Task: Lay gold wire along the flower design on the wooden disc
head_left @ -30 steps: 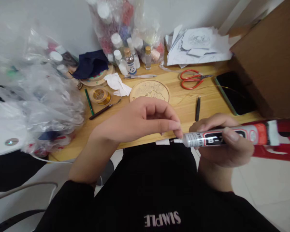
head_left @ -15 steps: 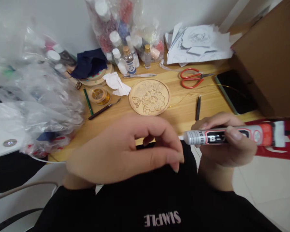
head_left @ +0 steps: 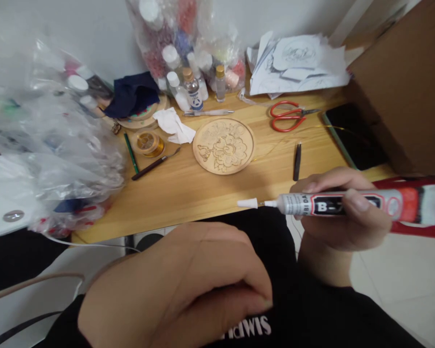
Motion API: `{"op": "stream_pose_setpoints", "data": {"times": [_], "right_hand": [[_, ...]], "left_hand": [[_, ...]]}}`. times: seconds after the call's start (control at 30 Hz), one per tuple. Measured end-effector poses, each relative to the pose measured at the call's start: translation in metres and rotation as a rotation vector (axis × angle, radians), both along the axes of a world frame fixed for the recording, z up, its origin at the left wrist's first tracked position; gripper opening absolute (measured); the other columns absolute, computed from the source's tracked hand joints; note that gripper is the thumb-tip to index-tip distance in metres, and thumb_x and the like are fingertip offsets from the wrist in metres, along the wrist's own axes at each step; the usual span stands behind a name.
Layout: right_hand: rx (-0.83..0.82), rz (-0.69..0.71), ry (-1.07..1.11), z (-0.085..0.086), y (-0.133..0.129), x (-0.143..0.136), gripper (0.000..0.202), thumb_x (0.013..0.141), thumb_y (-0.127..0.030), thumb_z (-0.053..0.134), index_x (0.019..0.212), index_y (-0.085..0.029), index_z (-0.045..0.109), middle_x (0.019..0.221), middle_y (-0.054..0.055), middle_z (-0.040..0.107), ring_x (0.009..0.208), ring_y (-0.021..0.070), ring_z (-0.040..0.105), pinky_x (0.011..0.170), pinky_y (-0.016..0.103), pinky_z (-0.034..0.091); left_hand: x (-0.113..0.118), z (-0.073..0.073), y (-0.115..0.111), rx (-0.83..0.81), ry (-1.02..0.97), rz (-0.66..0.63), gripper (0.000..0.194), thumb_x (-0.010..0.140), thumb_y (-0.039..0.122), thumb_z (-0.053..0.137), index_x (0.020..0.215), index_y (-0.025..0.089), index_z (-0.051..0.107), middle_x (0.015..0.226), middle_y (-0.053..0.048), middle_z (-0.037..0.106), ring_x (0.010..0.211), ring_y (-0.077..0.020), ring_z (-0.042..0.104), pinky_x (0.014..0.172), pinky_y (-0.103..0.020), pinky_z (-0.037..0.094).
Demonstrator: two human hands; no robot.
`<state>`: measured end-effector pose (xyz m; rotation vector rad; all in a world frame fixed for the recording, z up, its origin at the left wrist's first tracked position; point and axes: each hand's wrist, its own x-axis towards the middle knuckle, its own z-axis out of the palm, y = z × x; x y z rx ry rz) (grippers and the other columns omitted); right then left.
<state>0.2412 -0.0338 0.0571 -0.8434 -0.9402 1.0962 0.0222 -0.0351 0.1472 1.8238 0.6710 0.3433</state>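
My right hand (head_left: 340, 212) is wrapped round a glue tube (head_left: 333, 205), silver with a black label and a red end, held level above the table's front edge. From its white nozzle a thin metal needle points left. A white cap (head_left: 247, 203) lines up with the needle's tip; whether it still touches the needle I cannot tell. Lower down, in front of my black shirt, my left hand (head_left: 192, 280) is closed with fingers curled against the thumb. What it may hold is hidden. Beyond the hands lies a round wooden disc (head_left: 224, 145) carved with a flower design.
Red-handled scissors (head_left: 288, 117), tweezers (head_left: 297, 162) and a phone (head_left: 355, 137) lie to the right by a cardboard box (head_left: 406, 92). At left are a spool of gold wire (head_left: 149, 144), a dark-handled tool (head_left: 154, 166) and plastic bags (head_left: 65, 145). Small bottles (head_left: 193, 92) stand behind.
My left hand has drawn back from the glue tube's tip, down toward my lap, and its fingers have closed more. The cap and needle now show. The tube has shifted slightly right.
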Motion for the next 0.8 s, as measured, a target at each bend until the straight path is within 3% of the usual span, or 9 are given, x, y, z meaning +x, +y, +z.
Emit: {"op": "stream_pose_setpoints", "data": {"times": [0.1,0.2,0.33,0.47,0.6,0.73,0.8], "right_hand": [[0.033,-0.082,-0.098,-0.002,-0.004,0.003,0.017,0.076,-0.039,0.068,0.077,-0.024,0.075,0.063,0.000,0.068,0.046,0.0156,0.058,0.041,0.029,0.043],[0.213,-0.126,-0.268,-0.008,-0.006,0.008,0.018,0.079,-0.042,0.067,0.083,-0.026,0.075,0.068,0.001,0.070,0.053,0.0181,0.060,0.046,0.032,0.046],[0.480,-0.167,-0.414,-0.010,-0.008,0.014,0.026,0.086,-0.036,0.062,0.104,-0.023,0.074,0.076,0.003,0.069,0.065,0.0189,0.064,0.050,0.031,0.048],[0.507,-0.022,-0.506,-0.003,-0.011,0.014,0.034,0.086,-0.033,0.063,0.117,-0.019,0.069,0.082,0.004,0.070,0.071,0.0187,0.065,0.052,0.030,0.050],[0.473,-0.112,-0.478,0.002,-0.012,0.007,0.030,0.087,-0.033,0.062,0.113,-0.026,0.072,0.078,0.003,0.069,0.069,0.0205,0.065,0.051,0.033,0.050],[0.413,-0.091,-0.465,-0.001,-0.016,0.008,0.030,0.087,-0.036,0.063,0.115,-0.031,0.072,0.079,0.003,0.070,0.072,0.0229,0.065,0.056,0.037,0.052],[0.275,-0.038,-0.421,-0.007,-0.020,0.013,0.029,0.081,-0.042,0.068,0.107,-0.032,0.073,0.080,0.003,0.070,0.074,0.0243,0.066,0.060,0.039,0.053]], "left_hand": [[0.002,-0.007,-0.009,0.166,0.103,0.180,0.012,0.091,0.009,0.060,0.090,0.022,0.062,0.082,0.008,0.067,0.076,-0.0038,0.063,0.072,-0.010,0.048],[0.004,-0.018,-0.015,0.262,0.125,0.391,0.015,0.091,0.012,0.061,0.100,0.024,0.063,0.081,0.009,0.067,0.072,-0.0032,0.063,0.073,-0.011,0.049],[0.009,-0.029,-0.013,0.212,0.070,0.538,0.029,0.089,0.013,0.064,0.117,0.022,0.061,0.067,0.011,0.061,0.061,-0.0034,0.059,0.067,-0.011,0.049],[0.014,-0.034,-0.006,0.134,0.024,0.525,0.024,0.090,0.015,0.064,0.112,0.023,0.067,0.058,0.011,0.059,0.052,-0.0035,0.055,0.058,-0.012,0.047],[0.019,-0.038,-0.002,0.114,-0.020,0.467,0.015,0.092,0.022,0.063,0.103,0.021,0.072,0.061,0.008,0.065,0.048,-0.0047,0.053,0.052,-0.015,0.043],[0.020,-0.039,0.000,0.181,-0.115,0.399,0.012,0.094,0.019,0.059,0.093,0.019,0.072,0.081,0.002,0.075,0.065,-0.0075,0.064,0.063,-0.017,0.048],[0.020,-0.040,0.000,0.192,-0.156,0.327,0.013,0.094,0.015,0.058,0.092,0.018,0.070,0.083,0.001,0.076,0.071,-0.0083,0.067,0.070,-0.017,0.050]]}}
